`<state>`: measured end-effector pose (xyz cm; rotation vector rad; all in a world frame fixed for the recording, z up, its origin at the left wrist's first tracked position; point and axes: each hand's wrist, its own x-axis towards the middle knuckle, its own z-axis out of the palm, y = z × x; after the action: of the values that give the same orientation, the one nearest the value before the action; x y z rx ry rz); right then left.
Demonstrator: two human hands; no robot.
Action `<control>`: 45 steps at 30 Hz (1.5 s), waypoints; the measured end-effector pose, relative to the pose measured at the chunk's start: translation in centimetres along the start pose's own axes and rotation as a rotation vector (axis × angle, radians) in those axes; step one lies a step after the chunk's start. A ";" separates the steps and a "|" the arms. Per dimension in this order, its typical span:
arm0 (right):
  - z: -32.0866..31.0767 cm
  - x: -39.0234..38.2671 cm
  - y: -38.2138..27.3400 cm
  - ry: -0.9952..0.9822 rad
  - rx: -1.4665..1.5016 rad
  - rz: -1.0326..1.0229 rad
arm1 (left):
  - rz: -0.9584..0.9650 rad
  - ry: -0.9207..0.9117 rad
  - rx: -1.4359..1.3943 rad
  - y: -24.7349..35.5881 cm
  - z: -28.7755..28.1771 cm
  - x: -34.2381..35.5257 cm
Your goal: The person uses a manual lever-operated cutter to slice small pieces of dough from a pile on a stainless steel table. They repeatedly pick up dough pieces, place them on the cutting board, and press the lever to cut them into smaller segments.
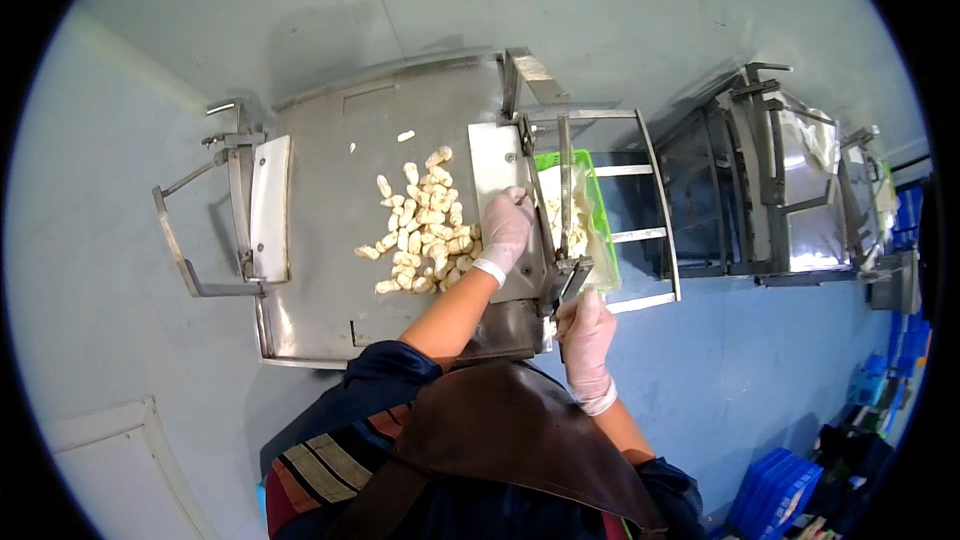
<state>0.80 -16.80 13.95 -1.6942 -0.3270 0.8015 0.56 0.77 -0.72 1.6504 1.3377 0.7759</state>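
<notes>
My left hand (508, 228), in a pale glove, rests over the white cutting board (494, 152) on the right side of the steel table. Its fingers are curled close to the blade; what they hold, if anything, is hidden. My right hand (588, 342), gloved too, is closed round the handle end of the hinged lever cutter (566, 180) at the board's right edge. Left of my left hand lies a heap of pale, knobbly, mushroom-like pieces (428, 222). Beyond the blade, a green basket (598, 202) with a clear liner holds pale cut pieces (574, 230).
The steel table (320, 190) bears a second board and lever cutter (240, 200) at its left end. A metal rack (650, 200) frames the basket. Further right stands another steel cutting table (815, 230). Blue crates (775, 495) sit on the floor at lower right.
</notes>
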 end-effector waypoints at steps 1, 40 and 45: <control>-0.2 -0.1 2.0 0.012 0.009 -0.059 | -0.012 -0.023 -0.021 0.8 0.0 0.1; -1.5 0.3 9.5 -0.062 0.103 -0.095 | -0.345 -0.284 -0.114 1.1 1.3 1.2; -1.3 0.2 9.4 -0.068 0.145 -0.082 | -0.099 -0.535 -0.394 0.9 0.5 1.4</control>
<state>-0.09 -20.34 5.15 -1.5117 -0.3742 0.8039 1.68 1.97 -0.17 1.3368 0.8189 0.4536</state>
